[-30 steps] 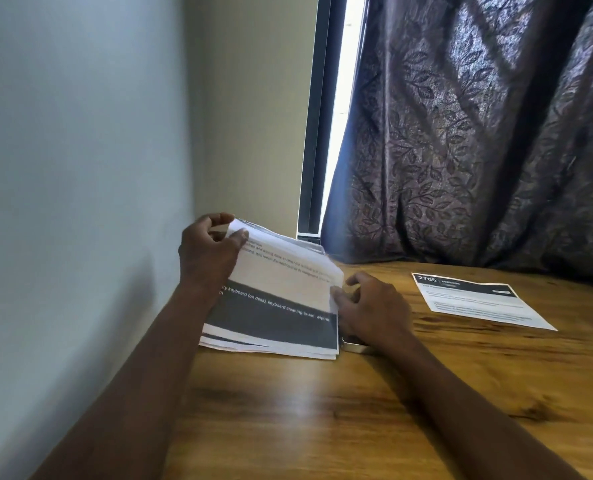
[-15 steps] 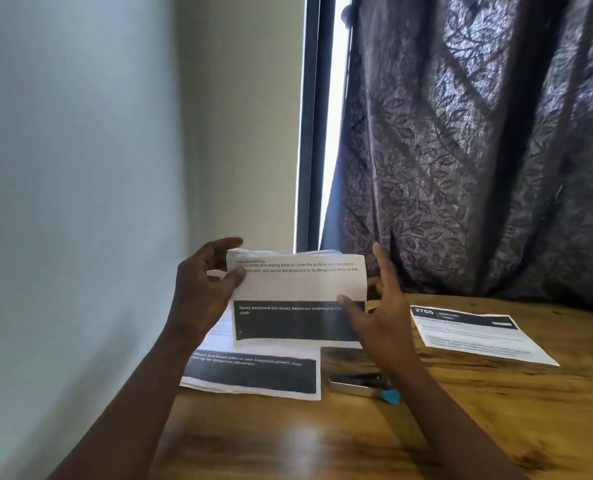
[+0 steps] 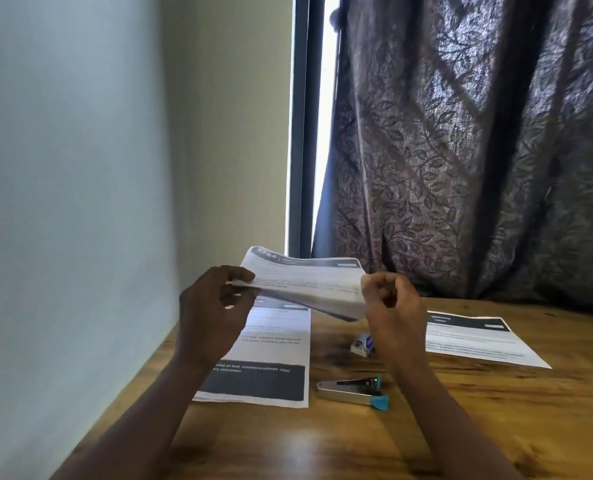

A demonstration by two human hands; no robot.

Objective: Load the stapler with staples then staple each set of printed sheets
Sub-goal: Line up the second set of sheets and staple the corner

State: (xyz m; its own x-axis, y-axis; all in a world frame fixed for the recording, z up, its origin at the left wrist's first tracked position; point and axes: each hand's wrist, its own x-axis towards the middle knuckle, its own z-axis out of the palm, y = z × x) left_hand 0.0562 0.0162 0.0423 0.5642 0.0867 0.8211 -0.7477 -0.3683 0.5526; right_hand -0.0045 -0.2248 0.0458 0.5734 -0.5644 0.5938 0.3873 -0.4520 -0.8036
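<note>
Both hands hold a set of printed sheets (image 3: 305, 282) up above the wooden table (image 3: 357, 441). My left hand (image 3: 215, 310) pinches its left edge and my right hand (image 3: 392, 303) grips its right edge with curled fingers. Below it a stack of printed sheets (image 3: 267, 358) lies flat by the wall. A metal stapler (image 3: 352, 392) with a blue tip lies shut on the table right of that stack. Behind the stapler sits a small staple box (image 3: 361, 345), partly hidden by my right wrist.
Another printed set (image 3: 478, 339) lies on the table at the right. A pale wall (image 3: 80, 237) borders the table on the left. A dark patterned curtain (image 3: 478, 150) and a window frame (image 3: 302, 133) stand behind the table.
The held set has been lifted off the stack and tilted flatter. My right hand went from open fingers to gripping its right edge. The view dropped, revealing the stapler and staple box.
</note>
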